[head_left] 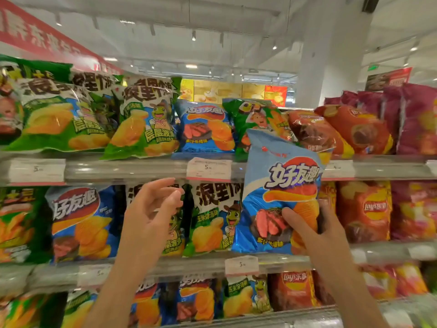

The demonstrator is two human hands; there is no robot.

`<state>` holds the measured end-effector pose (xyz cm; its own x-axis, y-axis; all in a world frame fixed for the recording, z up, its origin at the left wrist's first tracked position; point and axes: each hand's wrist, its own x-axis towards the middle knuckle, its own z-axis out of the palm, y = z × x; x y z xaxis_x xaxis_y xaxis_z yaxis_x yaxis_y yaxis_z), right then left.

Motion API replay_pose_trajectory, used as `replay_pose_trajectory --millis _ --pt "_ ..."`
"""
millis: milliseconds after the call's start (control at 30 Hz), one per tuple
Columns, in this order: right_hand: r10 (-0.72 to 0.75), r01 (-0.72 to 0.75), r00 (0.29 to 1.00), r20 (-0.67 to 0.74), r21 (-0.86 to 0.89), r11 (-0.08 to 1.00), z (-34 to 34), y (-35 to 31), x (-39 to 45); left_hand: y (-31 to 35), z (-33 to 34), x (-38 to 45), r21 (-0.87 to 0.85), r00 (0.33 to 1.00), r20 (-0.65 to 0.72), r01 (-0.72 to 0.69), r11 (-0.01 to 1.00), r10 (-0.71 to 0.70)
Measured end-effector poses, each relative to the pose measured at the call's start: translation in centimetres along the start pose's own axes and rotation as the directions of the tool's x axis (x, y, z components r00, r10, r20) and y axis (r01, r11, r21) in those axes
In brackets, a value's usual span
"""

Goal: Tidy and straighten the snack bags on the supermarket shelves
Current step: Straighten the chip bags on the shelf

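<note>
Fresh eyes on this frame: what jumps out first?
The blue chip bag gripped in the right hand, raised in front of the middle shelf, right of centre. Next, the left hand, empty with fingers loosely curled, at centre. Behind them, shelves packed with green, blue and red bags.

Blue snack bag (281, 192), steak-and-chip print, upright with a slight tilt, lifted in front of the shelf edge (142, 170) between top and middle rows. Green bags (144, 119) and blue bag (205, 126) on top shelf lean back; red bags (331, 131) lie slumped, overlapping.
</note>
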<state>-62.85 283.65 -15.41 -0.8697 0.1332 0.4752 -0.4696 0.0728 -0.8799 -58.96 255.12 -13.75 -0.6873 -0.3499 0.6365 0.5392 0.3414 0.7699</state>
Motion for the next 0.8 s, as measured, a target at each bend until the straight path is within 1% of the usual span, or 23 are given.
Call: replay_pose_trajectory --millis 167,233,300,367,433,467,500,567,633,700,767,800 --pt "-0.081 0.081 0.995 0.064 0.006 0.997 -3.9 -1.7 4.2 4.1 5.9 2.5 0.122 0.995 0.031 -0.094 0.988 0.091" --pt "-0.103 0.101 0.991 0.088 0.023 0.995 -4.9 -2.6 5.9 5.4 8.1 4.4 0.204 0.989 0.032 -0.145 0.968 0.142" --pt "-0.12 0.118 0.989 0.088 0.018 0.993 -5.5 -3.3 7.6 6.7 10.2 6.8 0.336 0.978 0.059 -0.206 0.919 0.198" --pt "-0.124 0.122 0.988 0.088 0.028 0.992 -6.0 -3.8 9.2 7.8 12.2 9.3 0.499 0.969 0.124 -0.249 0.83 0.216" --pt "-0.113 0.112 0.99 0.086 0.022 0.993 -6.1 -4.0 10.7 8.4 13.6 11.7 0.665 0.966 0.192 -0.258 0.701 0.174" --pt "-0.105 0.103 0.99 0.09 0.023 0.994 -6.1 -4.1 11.4 8.6 14.1 12.7 0.727 0.968 0.218 -0.245 0.642 0.123" --pt "-0.095 0.092 0.991 0.098 0.032 0.995 -6.1 -4.2 11.9 8.8 14.5 13.6 0.77 0.97 0.238 -0.225 0.597 0.058" --pt "-0.076 0.071 0.991 0.11 0.044 0.996 -6.0 -4.3 13.0 8.7 15.1 14.9 0.817 0.965 0.253 -0.176 0.55 -0.066" --pt "-0.064 0.058 0.99 0.124 0.052 0.997 -6.0 -4.3 13.8 8.5 15.7 15.5 0.835 0.96 0.256 -0.159 0.526 -0.116" --pt "-0.045 0.037 0.99 0.133 0.064 0.997 -6.1 -4.0 14.3 8.4 16.2 15.7 0.831 0.962 0.256 -0.169 0.53 -0.095" --pt "-0.036 0.025 0.988 0.148 0.08 0.997 -6.3 -3.9 14.5 8.3 16.5 15.6 0.806 0.967 0.251 -0.179 0.564 -0.053" --pt "-0.035 0.021 0.987 0.156 0.092 0.996 -6.4 -3.9 14.6 8.1 16.5 15.6 0.78 0.969 0.246 -0.181 0.599 -0.027"
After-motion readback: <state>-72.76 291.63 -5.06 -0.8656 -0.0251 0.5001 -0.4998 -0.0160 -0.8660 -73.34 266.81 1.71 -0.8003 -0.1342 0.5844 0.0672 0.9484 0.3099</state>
